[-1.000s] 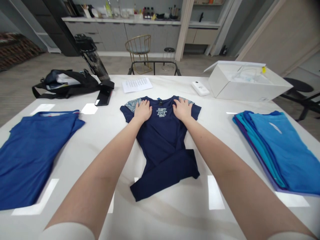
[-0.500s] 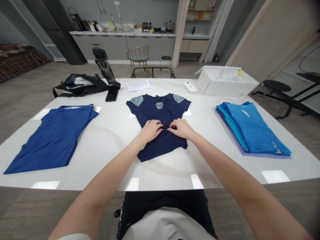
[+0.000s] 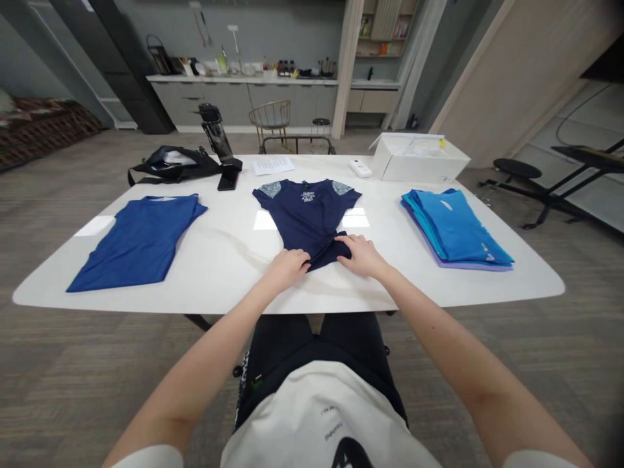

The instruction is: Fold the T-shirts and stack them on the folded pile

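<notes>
A navy T-shirt (image 3: 305, 211) with patterned pale shoulders and a light print at the chest lies face up, its neckline away from me. My left hand (image 3: 287, 268) has its fingers curled on the shirt's lower left edge. At the lower right my right hand (image 3: 361, 253) pinches the cloth, and a crease rises between the two hands. Part of the hem is hidden under my fingers. Off to the left lies a blue T-shirt (image 3: 141, 240), folded lengthwise. To the right is a stack of folded shirts (image 3: 458, 224), bright blue on top and purple underneath.
Along the far side of the white table (image 3: 229, 273) are a black bag (image 3: 170, 162), a dark bottle (image 3: 215, 133), a phone (image 3: 227, 179), a printed sheet (image 3: 273, 165), a small white device (image 3: 361, 168) and an open white box (image 3: 419, 159). A chair (image 3: 271, 117) stands beyond.
Both hands have slid from the shirt's middle toward its hem, nearer to me. The lower part is now bunched and creased between them. My view has shifted back, showing more of the table's front edge.
</notes>
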Available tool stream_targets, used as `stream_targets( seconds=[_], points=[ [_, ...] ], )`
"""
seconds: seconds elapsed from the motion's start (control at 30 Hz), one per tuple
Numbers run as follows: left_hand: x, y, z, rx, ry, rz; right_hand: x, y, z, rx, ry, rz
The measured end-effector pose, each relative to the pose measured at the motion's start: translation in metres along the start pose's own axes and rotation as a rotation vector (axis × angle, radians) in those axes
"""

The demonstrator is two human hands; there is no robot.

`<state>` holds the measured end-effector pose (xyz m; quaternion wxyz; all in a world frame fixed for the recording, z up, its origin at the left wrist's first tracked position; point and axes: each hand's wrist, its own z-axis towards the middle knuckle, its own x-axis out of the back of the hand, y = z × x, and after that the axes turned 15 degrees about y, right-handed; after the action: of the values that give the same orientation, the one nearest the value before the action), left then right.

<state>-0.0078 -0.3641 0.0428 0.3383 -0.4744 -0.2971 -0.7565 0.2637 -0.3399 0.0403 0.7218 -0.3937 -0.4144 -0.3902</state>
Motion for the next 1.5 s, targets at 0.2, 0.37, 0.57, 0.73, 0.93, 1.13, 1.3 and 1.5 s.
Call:
stream_targets(
  seconds=[0.2, 0.37, 0.57, 0.73, 0.93, 1.13, 1.3, 1.5],
  points=[
    [0.005, 0.025, -0.019, -0.243, 0.028, 0.069, 0.001, 0.0, 0.0, -0.044, 0.025, -0.02],
    [0.007, 0.026, -0.033, -0.119, -0.004, 0.153, 0.007, -0.005, 0.012, 0.041, -0.09, -0.097],
    [0.025, 0.008, -0.052, -0.041, -0.008, 0.15, 0.029, -0.004, -0.019, 0.096, -0.118, -0.161],
    [0.036, 0.009, -0.062, -0.055, 0.068, -0.121, 0.033, -0.007, -0.034, 0.082, 0.07, 0.103],
    [0.037, 0.02, -0.066, -0.109, 0.067, -0.168, 0.005, -0.035, 0.023, -0.051, 0.153, 0.031],
    [0.04, 0.013, -0.067, -0.121, 0.019, -0.038, -0.024, -0.052, 0.076, 0.12, -0.191, -0.11],
    [0.047, -0.009, -0.065, -0.081, 0.004, 0.058, -0.001, -0.031, 0.062, -0.029, -0.129, -0.169],
    [0.071, -0.02, -0.079, 0.105, 0.025, -0.159, 0.064, 0.021, -0.035, -0.421, 0.001, -0.212]
  ],
)
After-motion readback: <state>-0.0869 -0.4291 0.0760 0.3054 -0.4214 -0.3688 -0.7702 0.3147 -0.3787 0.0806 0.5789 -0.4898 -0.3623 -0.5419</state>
